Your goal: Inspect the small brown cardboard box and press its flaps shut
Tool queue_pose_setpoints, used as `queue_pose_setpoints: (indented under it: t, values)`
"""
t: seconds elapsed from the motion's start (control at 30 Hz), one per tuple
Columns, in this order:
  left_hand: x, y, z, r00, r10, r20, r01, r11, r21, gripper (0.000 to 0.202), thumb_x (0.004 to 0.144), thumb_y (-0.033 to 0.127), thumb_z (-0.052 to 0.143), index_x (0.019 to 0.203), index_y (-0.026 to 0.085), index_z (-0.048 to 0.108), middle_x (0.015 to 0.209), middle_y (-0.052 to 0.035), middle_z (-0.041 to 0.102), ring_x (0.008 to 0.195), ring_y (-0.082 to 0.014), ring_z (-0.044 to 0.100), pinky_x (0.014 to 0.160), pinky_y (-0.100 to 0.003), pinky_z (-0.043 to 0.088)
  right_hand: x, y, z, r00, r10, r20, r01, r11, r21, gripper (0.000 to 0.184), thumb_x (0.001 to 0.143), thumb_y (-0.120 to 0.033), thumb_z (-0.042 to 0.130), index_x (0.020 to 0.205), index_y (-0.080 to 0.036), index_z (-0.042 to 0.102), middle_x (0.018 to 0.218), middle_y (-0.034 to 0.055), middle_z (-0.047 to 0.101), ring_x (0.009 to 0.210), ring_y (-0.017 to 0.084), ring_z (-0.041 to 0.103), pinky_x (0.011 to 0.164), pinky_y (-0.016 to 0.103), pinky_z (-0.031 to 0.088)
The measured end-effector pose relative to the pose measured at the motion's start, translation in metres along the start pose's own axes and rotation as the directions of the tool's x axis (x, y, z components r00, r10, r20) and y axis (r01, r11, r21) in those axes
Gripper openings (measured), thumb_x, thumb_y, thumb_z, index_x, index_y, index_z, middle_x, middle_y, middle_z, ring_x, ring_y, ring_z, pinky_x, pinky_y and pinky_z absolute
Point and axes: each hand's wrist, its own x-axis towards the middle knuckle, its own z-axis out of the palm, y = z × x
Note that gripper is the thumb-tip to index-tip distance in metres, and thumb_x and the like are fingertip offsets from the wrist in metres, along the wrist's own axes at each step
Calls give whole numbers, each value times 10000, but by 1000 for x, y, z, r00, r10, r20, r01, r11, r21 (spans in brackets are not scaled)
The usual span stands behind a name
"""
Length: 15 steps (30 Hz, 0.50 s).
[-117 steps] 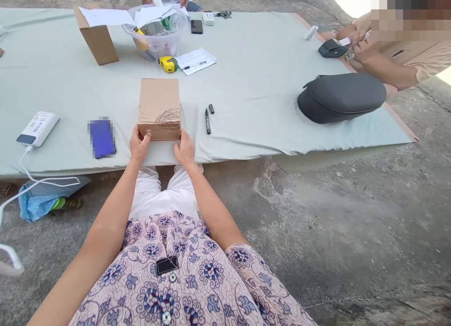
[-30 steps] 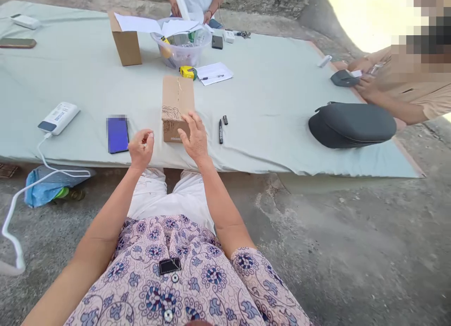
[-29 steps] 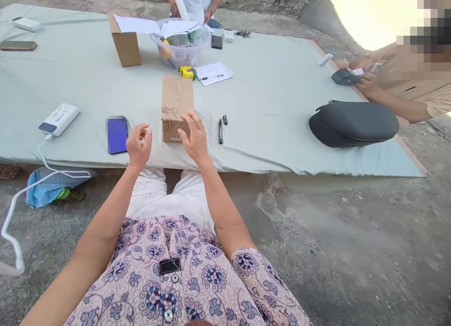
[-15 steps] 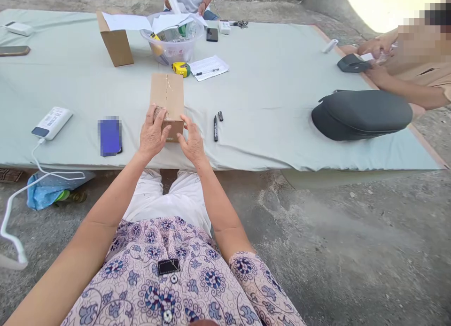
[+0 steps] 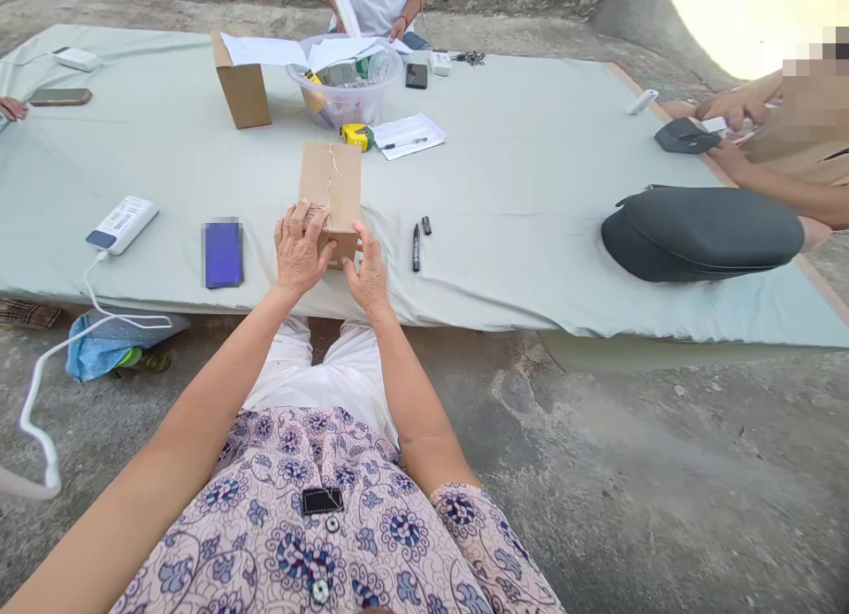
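Fingers (image 5: 311,220) grip the twine-tied cardboard box (image 5: 335,176) — left hand (image 5: 298,251) on top, right hand (image 5: 368,278) at its side

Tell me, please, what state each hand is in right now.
Left hand: curved over the cardboard box, on its twine; grip cannot be told.
Right hand: fingertips against the box's near end; grip cannot be told.

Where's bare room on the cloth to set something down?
Bare pale-green cloth: between the black marker and dark grey padded cushion; also left of the brown cardboard box, above the blue phone. Crowded: around the clear plastic tub and yellow tape measure, and at the box, with left hand and right hand on it.
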Motion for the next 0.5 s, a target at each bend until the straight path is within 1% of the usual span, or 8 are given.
queue_pose_setpoints:
  t: [0.07,0.13,0.2,0.3,0.4,0.5]
  values:
    - [-1,-1,1,1000,-6,-6,6,1000,-12,585,889,483,600,1417,241,531,1583,-161,411,1502,-364,322,1222,-576,197,-2,-1,0,1000,26,9,-26,1000,-8,654,855,-165,470,1490,-213,322,1516,133,485,1321,213,504,1071,422,504]
    - [-2,-2,2,1000,-1,-5,1,1000,-25,580,897,491,593,1413,232,529,1578,-176,409,1497,-367,334,1213,-576,232,-4,0,1,999,39,14,-39,999,-16,658,860,-167,471,1498,-213,316,1509,144,483,1275,212,532,1049,423,517]
    - [-4,-3,4,1000,23,-1,-23,998,-59,568,920,495,565,1414,220,518,1576,-188,401,1489,-355,354,1192,-546,309,-7,2,2,999,40,20,-39,999,-32,661,878,-182,469,1514,-223,294,1522,149,460,1249,208,542,1037,422,524]
    - [-8,-6,6,998,58,-2,-58,992,-114,543,961,480,507,1428,203,493,1583,-194,375,1483,-327,374,1145,-480,414,-13,6,4,1000,12,12,-11,999,-39,668,907,-226,462,1538,-245,242,1550,152,413,1282,216,521,1024,434,531]
    - [-14,-7,9,998,59,-7,-60,989,-136,529,976,451,493,1440,197,479,1592,-190,358,1483,-321,374,1136,-453,438,-19,7,5,1000,-10,3,10,999,-34,684,921,-272,468,1552,-257,204,1546,161,407,1290,232,519,983,441,551]
    - [-18,-9,11,998,55,-9,-56,986,-156,511,980,438,492,1437,212,483,1600,-172,354,1497,-315,354,1143,-444,437,-26,9,5,1000,20,7,-20,999,-28,724,925,-331,496,1567,-275,166,1512,168,436,1228,232,566,887,402,582]
